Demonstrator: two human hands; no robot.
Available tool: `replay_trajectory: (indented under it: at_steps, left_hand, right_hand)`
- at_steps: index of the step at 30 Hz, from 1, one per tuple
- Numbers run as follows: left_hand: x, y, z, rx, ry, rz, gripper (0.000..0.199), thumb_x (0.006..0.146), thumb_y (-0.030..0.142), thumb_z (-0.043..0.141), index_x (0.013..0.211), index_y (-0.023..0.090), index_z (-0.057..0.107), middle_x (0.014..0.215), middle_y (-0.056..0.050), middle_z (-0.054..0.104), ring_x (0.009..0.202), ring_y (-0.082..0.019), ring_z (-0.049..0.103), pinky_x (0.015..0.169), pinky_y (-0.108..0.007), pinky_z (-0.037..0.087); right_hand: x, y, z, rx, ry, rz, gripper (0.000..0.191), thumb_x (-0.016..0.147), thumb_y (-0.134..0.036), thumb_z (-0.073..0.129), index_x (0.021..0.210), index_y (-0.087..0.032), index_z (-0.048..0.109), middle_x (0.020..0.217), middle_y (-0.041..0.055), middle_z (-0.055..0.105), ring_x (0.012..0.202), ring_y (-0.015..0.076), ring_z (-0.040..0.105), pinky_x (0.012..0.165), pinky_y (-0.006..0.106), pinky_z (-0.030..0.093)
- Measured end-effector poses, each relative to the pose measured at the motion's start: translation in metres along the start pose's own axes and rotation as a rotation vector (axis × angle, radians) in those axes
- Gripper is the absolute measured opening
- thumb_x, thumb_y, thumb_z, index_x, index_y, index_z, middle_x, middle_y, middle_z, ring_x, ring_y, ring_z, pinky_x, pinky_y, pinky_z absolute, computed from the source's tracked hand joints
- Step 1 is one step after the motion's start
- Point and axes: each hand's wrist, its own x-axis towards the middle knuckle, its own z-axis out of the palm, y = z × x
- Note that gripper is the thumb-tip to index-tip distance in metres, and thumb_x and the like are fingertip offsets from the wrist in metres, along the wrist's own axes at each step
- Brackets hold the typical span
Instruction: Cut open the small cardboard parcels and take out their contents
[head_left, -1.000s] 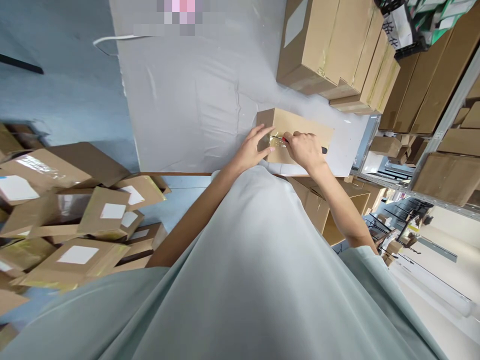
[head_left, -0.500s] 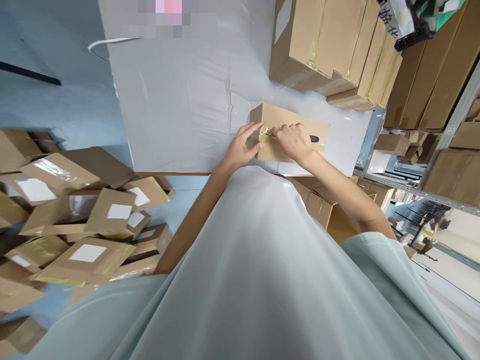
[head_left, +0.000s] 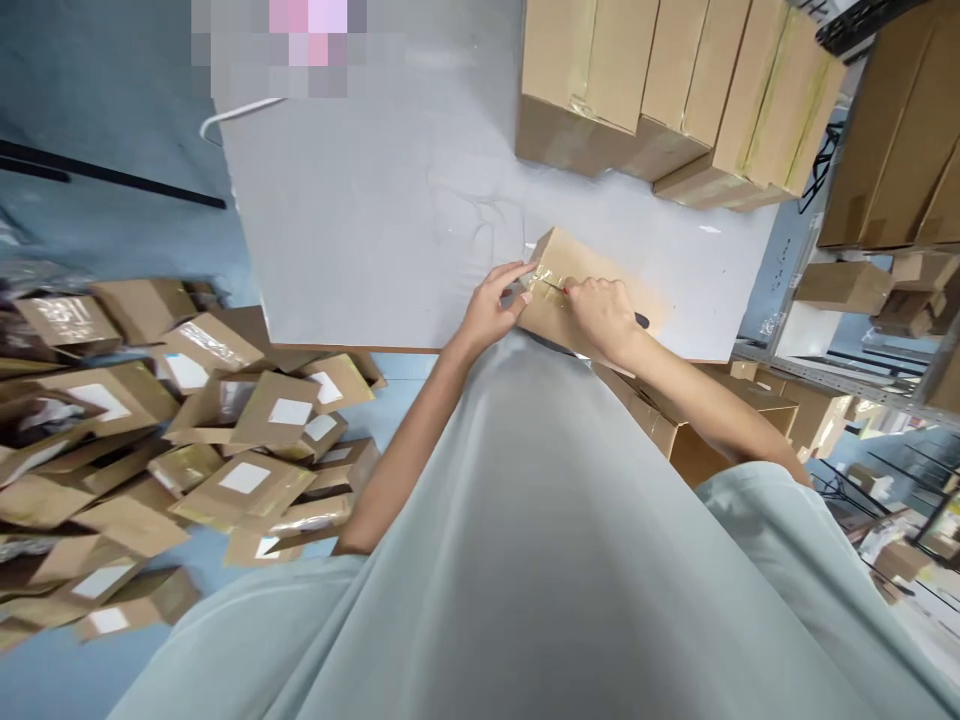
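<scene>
A taped cardboard box (head_left: 553,318) lies at the table's near edge, tilted slightly toward me. My right hand (head_left: 604,312) is wrapped round a tool with a black handle end (head_left: 641,320) and a bit of red at the front. Its thin tip touches the shiny tape (head_left: 546,278) near the box's left end. At that left end, my left hand (head_left: 496,305) rests with thumb and fingers apart, steadying the box's side.
Large cardboard boxes (head_left: 615,65) stand along the back right of the grey table (head_left: 337,220). Opened boxes (head_left: 247,475) are heaped on the floor at left. Shelving with boxes (head_left: 844,285) is at right. A white cable (head_left: 240,110) hangs over the back left corner.
The view has shifted. The small box now sits more slanted, its right end lower. The tool's tip shows more clearly on the tape, slightly further from the box's left edge.
</scene>
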Motion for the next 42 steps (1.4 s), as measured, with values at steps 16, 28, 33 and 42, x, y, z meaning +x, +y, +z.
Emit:
replay_trajectory:
  at_steps: [16,28,33,42]
  left_hand:
    - [-0.001,0.031,0.051,0.277,0.271,-0.076,0.082,0.111,0.078,0.048,0.174,0.026,0.047,0.181,-0.014,0.048,0.171,-0.031,0.042,0.143,-0.046,0.031]
    - [-0.003,0.012,0.022,0.503,0.721,-0.407,0.067,0.113,0.072,0.04,0.156,0.022,0.055,0.161,-0.02,0.062,0.162,-0.034,0.053,0.14,-0.054,0.037]
    - [-0.001,0.02,0.03,0.534,0.741,-0.428,0.061,0.114,0.066,0.04,0.155,0.024,0.053,0.161,-0.017,0.062,0.161,-0.033,0.054,0.139,-0.053,0.038]
    - [0.002,0.036,0.033,0.616,0.743,-0.496,0.052,0.114,0.055,0.038,0.155,0.028,0.054,0.162,-0.014,0.063,0.16,-0.032,0.056,0.138,-0.051,0.042]
  right_hand:
    - [-0.019,0.063,0.077,0.056,0.085,-0.117,0.038,0.113,-0.004,0.038,0.137,-0.01,0.067,0.125,0.0251,0.081,0.113,0.0284,0.08,0.089,0.035,0.05]
    - [0.02,0.016,0.032,0.077,0.17,-0.356,0.044,0.104,0.001,0.042,0.121,-0.011,0.081,0.114,0.0206,0.085,0.104,0.0329,0.081,0.083,0.042,0.056]
    - [0.0,0.078,0.054,0.049,0.13,-0.243,0.04,0.109,-0.007,0.045,0.123,-0.014,0.083,0.108,0.0201,0.085,0.102,0.0321,0.081,0.085,0.04,0.054]
    - [-0.018,0.184,0.113,-0.038,-0.099,0.092,0.04,0.108,-0.002,0.044,0.125,-0.011,0.079,0.115,0.0234,0.083,0.106,0.0314,0.079,0.08,0.036,0.044]
